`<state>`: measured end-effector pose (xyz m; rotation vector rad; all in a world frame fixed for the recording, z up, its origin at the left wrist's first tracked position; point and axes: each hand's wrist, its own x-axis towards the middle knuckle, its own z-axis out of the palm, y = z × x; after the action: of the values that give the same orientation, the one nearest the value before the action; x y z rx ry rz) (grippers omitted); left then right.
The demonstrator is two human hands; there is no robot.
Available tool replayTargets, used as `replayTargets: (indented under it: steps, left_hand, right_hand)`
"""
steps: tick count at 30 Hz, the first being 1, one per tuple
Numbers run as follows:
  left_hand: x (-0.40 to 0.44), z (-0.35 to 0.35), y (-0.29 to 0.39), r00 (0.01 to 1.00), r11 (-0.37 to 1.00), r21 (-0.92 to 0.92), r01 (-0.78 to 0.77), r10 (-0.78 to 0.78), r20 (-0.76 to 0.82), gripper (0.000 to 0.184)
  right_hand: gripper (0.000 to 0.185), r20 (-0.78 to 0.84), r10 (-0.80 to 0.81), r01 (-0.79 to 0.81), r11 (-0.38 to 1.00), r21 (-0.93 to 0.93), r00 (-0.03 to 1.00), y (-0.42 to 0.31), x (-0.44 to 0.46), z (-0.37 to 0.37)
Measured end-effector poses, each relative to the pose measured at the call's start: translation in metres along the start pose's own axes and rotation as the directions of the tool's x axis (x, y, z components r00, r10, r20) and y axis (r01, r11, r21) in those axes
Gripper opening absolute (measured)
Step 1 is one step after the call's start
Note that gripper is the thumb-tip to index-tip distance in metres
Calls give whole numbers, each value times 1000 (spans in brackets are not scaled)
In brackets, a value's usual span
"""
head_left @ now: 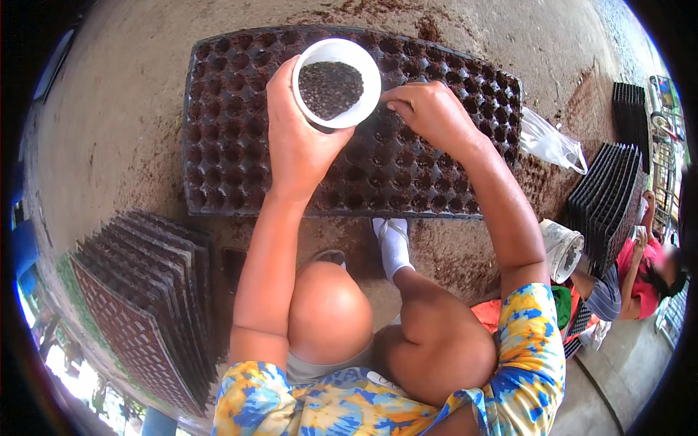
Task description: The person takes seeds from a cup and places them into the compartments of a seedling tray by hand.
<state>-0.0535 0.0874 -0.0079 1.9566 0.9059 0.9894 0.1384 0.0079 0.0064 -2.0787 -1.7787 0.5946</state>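
Note:
My left hand [302,149] is wrapped round a white cup [373,83], held tilted above a black seedling tray [225,149]. Small dark seeds [331,89] lie in the cup. Just right of the cup's rim, my right hand [429,112] is over the tray with thumb and forefinger pinched together; whatever is between the fingertips is too small to make out. Dark brown soil fills the tray's many round cells.
Stacked trays stand at the lower left [138,298] and at the right [607,196]. A clear plastic bag [549,142] touches the tray's right side. A white bucket [560,251] is near my right elbow. Another person [636,272] sits at the far right.

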Motion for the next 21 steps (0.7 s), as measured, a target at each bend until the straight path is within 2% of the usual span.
replayTargets:
  steps: [6,9,12,13,14,15,16,17,19,21]
  left_hand:
    - [1,-2,0,1000,1000,-1,5,-5,-2,89]
    - [1,-2,0,1000,1000,0,25,-25,-11,88]
    - [2,5,8,999,998,50,36,-37,6,86]
    - [2,9,9,1000,996,85,13,-15,22,85]
    - [1,13,9,998,998,42,-49,48,43,85]
    - [0,15,11,992,989,80,-122,118,55,86]
    - [0,17,15,989,989,58,-134,130,66,86]
    - [0,18,17,987,989,36,-146,143,78,87]
    - [-1,18,13,992,996,6,-90,89,95,88]
    - [0,15,9,995,999,-3,-42,42,89,87]
  right_hand:
    - [19,75,-66,75,990,-116,995,2,0,-2]
    - [17,-86,-63,56,995,-83,994,-10,0,-16]
    - [19,-191,-253,234,965,-116,949,-36,7,-34]
    - [17,-134,-320,299,941,-160,938,-45,11,-36]
    - [14,-35,-309,291,923,-253,950,-51,16,-31]
    - [12,63,-284,288,894,-343,957,-57,21,-27]
    - [7,140,-241,277,876,-395,960,-57,27,-16]
    - [8,85,-380,388,879,-276,921,-50,34,-6]
    - [10,183,-334,376,878,-296,925,-53,43,-9]
    - [13,124,-303,325,909,-260,945,-50,48,-16]
